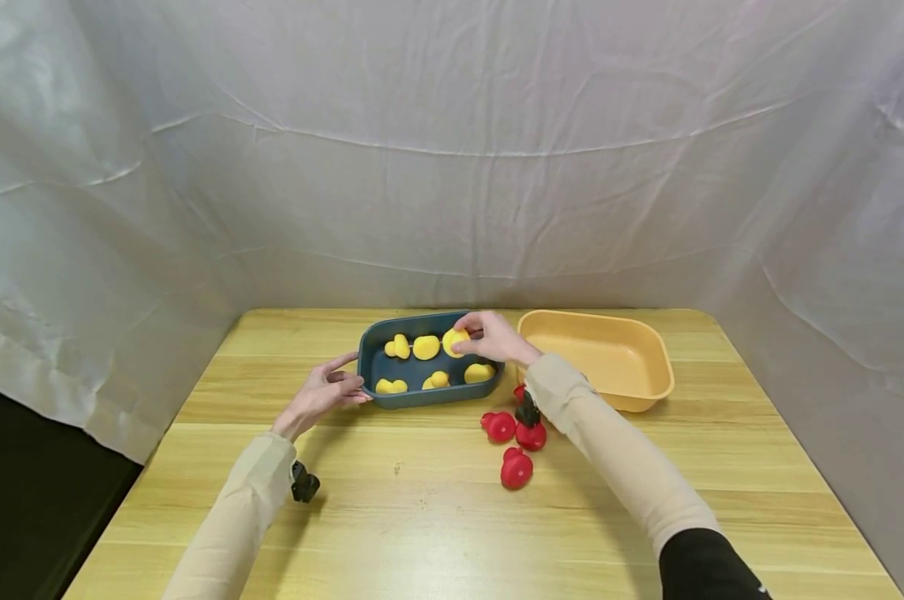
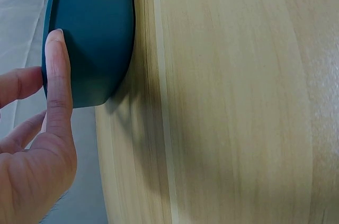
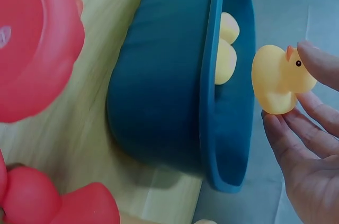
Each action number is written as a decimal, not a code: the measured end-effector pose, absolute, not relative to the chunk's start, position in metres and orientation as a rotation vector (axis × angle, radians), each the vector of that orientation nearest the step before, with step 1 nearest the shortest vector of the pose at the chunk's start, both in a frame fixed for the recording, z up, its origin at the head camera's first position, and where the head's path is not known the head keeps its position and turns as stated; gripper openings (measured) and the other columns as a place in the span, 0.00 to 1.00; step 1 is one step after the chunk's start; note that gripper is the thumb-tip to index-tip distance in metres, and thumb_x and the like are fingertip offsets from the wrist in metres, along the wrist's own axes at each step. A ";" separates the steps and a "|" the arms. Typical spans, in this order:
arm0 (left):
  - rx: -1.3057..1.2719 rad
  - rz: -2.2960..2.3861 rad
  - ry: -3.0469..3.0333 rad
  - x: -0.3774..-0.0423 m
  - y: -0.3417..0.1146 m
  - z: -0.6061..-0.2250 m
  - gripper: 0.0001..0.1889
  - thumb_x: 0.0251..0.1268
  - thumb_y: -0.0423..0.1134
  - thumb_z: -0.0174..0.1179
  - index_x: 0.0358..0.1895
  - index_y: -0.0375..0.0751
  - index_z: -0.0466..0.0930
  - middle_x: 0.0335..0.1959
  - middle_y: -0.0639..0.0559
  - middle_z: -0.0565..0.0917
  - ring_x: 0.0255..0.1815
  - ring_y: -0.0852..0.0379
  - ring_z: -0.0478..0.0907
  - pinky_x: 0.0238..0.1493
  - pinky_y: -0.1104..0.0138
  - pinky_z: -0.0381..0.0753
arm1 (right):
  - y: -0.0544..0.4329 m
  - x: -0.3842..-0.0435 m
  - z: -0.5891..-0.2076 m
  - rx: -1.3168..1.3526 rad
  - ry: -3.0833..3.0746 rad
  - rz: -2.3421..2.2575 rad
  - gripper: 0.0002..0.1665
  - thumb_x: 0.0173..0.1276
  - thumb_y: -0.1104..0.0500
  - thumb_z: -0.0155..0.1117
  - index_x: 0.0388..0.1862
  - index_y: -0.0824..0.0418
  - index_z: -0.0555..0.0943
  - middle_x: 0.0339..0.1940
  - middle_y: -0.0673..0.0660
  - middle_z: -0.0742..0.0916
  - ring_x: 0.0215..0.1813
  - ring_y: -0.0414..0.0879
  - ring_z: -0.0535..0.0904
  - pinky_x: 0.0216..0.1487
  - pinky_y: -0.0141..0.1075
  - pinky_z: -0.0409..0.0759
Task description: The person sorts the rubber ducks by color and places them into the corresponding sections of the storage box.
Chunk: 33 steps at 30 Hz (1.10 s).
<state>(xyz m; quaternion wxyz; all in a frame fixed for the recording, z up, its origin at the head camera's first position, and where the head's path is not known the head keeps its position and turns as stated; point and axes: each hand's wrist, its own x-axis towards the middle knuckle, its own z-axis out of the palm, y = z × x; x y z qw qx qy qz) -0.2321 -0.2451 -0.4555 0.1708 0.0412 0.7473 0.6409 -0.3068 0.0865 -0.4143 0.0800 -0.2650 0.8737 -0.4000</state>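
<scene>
My right hand (image 1: 494, 337) pinches a yellow rubber duck (image 3: 278, 78) between thumb and fingers, above the right part of a dark blue tub (image 3: 159, 70). In the head view the same held duck (image 1: 455, 342) is partly covered by the fingers. Several other yellow rubber ducks (image 1: 425, 347) lie apart inside the tub. At the tub's left end my left hand (image 1: 324, 393) holds the rim and wall. Its thumb (image 2: 57, 70) lies along the outer wall in the left wrist view, with a fingertip against the rim.
Several red rubber ducks (image 1: 516, 468) lie on the wooden table (image 1: 437, 533) in front of the tubs, one partly hidden by the right wrist camera. A yellow-orange tub (image 1: 631, 367) stands right of the blue one, behind the right forearm. Pale curtains (image 1: 452, 208) surround the table.
</scene>
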 end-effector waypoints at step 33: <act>0.114 1.816 2.121 -0.232 -0.242 -0.455 0.36 0.76 0.31 0.54 0.81 0.35 0.48 0.45 0.39 0.83 0.39 0.57 0.88 0.51 0.63 0.89 | 0.092 -0.319 -0.415 -0.609 2.687 -1.176 0.29 0.69 0.56 0.69 0.62 0.72 0.77 0.63 0.70 0.82 0.65 0.62 0.78 0.72 0.51 0.76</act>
